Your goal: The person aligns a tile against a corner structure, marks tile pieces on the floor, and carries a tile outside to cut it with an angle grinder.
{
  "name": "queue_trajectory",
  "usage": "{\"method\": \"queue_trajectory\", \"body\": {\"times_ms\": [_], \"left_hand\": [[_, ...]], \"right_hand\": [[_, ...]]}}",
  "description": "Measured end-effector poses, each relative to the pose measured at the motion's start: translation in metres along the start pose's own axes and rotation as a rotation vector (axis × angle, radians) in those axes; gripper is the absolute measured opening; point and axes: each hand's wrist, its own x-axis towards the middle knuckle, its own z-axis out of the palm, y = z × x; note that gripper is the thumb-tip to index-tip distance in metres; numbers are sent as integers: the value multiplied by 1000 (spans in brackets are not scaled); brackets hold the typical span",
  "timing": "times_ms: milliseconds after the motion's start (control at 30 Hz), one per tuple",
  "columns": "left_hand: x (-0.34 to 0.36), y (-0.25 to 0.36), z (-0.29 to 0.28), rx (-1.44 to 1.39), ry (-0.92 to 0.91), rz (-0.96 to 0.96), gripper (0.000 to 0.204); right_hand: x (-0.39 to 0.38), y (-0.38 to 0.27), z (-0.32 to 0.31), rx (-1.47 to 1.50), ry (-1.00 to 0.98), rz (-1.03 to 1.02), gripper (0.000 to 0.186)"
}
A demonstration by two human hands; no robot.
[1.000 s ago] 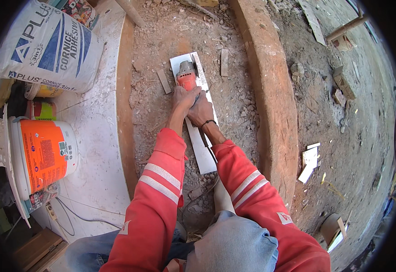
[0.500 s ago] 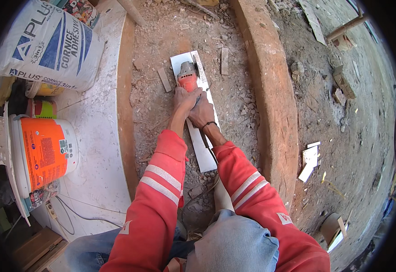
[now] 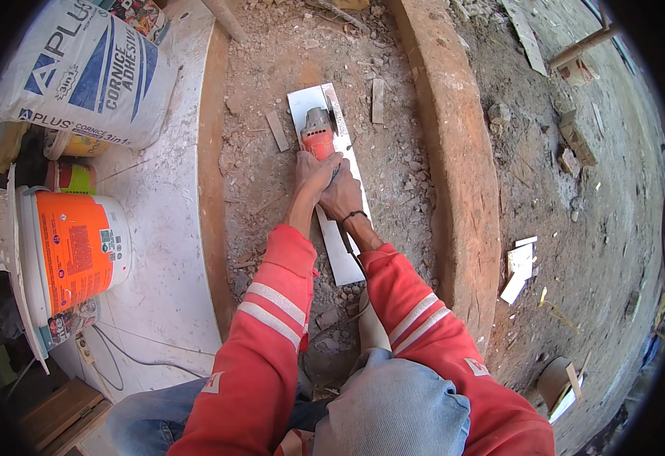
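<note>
An angle grinder (image 3: 318,138), red with a grey head, lies over a long white tile strip (image 3: 344,262) on the rubble-strewn ground. My left hand (image 3: 314,176) is closed around the grinder's body from the left. My right hand (image 3: 341,190), with a dark band at its wrist, grips the rear of the grinder just behind it. The disc, seen nearly edge-on, sits at the right of the head, along a lengthwise line in the tile. A dark cord trails back from the grinder under my right wrist. My hands hide much of the handle.
A raised brown concrete edge (image 3: 461,182) runs along the right. At the left, a white ledge (image 3: 166,251) carries a bag of powder (image 3: 89,76) and an orange-and-white bucket (image 3: 81,254). Small tile offcuts (image 3: 277,131) lie near the strip, and white pieces (image 3: 520,262) farther right.
The grinder and both hands have shifted very slightly back toward me along the tile. My grip is the same.
</note>
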Motion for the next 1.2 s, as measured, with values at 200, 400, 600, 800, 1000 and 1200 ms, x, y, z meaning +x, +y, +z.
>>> {"method": "queue_trajectory", "body": {"times_ms": [200, 400, 600, 800, 1000, 1200], "left_hand": [[-26, -5, 12, 64, 75, -33, 85], [-33, -7, 10, 40, 60, 46, 85], [-19, -6, 7, -3, 21, -14, 83], [-27, -5, 12, 35, 16, -62, 83], [-23, -19, 18, 33, 173, 58, 40], [-26, -17, 20, 64, 167, 18, 47]], "right_hand": [[-16, 14, 1, 35, 21, -16, 82], [-33, 9, -7, 115, 85, -82, 74], [-17, 10, -1, 81, 62, -47, 75], [-17, 21, 2, 53, 43, 15, 79], [-19, 19, 3, 32, 29, -3, 79], [-19, 20, 1, 43, 20, 13, 77]]}}
